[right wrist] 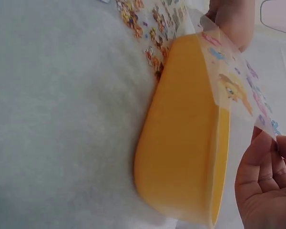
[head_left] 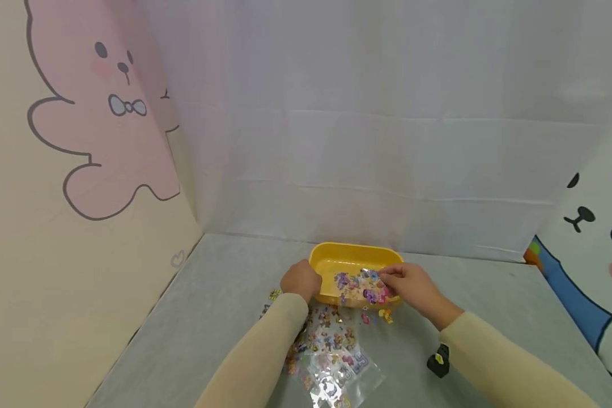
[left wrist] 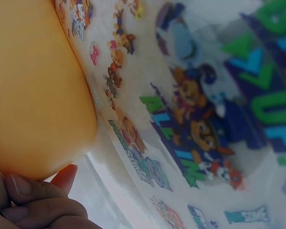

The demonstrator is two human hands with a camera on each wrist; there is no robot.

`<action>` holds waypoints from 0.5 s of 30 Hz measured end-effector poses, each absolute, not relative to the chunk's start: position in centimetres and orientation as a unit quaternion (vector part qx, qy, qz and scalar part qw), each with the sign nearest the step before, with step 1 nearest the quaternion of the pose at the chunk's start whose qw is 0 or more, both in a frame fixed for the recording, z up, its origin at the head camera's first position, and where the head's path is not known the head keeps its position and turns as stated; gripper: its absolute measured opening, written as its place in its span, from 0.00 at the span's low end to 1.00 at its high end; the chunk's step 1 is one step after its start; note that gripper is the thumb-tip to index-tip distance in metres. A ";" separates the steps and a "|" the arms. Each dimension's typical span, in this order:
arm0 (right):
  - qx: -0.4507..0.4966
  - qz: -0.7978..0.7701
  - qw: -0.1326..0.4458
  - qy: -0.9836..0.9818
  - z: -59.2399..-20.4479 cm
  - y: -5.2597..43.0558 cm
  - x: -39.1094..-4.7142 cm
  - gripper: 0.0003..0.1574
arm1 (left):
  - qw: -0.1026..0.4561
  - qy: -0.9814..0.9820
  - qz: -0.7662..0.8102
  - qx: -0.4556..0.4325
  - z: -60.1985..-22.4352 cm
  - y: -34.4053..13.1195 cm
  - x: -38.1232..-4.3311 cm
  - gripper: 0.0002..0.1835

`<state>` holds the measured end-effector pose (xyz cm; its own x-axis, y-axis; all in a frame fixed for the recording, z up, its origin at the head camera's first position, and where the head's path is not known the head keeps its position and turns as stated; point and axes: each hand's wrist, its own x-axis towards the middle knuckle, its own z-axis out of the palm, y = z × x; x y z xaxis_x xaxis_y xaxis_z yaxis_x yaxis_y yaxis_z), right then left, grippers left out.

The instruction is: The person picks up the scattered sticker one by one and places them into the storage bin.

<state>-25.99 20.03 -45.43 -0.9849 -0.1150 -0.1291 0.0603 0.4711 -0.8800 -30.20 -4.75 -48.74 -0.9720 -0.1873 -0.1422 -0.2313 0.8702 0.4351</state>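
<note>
A yellow plastic basin (head_left: 357,253) stands on the grey table near the back wall. My left hand (head_left: 302,279) is at the basin's left end, fingers curled against its rim; the left wrist view shows those fingers (left wrist: 52,205) beside the yellow wall. Over the basin's front right part hangs a clear sticker sheet (head_left: 359,288) printed with small colourful cartoon figures. Thumb and fingers of my right hand (head_left: 413,286) pinch its upper right corner, and in the right wrist view the sheet (right wrist: 233,88) drapes over the basin's rim.
More clear sticker sheets (head_left: 331,334) with cartoon pups lie in front of the basin, partly under my left forearm. A small black object with a yellow mark (head_left: 439,361) lies beside my right forearm. A white curtain-like wall (head_left: 362,187) stands behind the table.
</note>
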 end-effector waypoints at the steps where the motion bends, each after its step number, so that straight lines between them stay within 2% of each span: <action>1: -0.013 -0.512 0.082 0.855 -45.4 19.9 -26.3 0.17 | 0.047 0.966 0.230 -0.109 -48.8 -4.8 -30.2 0.14; 10: -0.019 -0.453 0.062 0.889 -44.6 19.2 -29.9 0.16 | 0.050 0.967 0.222 -0.119 -49.2 -4.7 -30.6 0.17; 15: -0.050 -0.389 0.068 0.917 -45.2 17.3 -30.4 0.13 | 0.041 0.967 0.222 -0.114 -49.2 -5.0 -30.4 0.16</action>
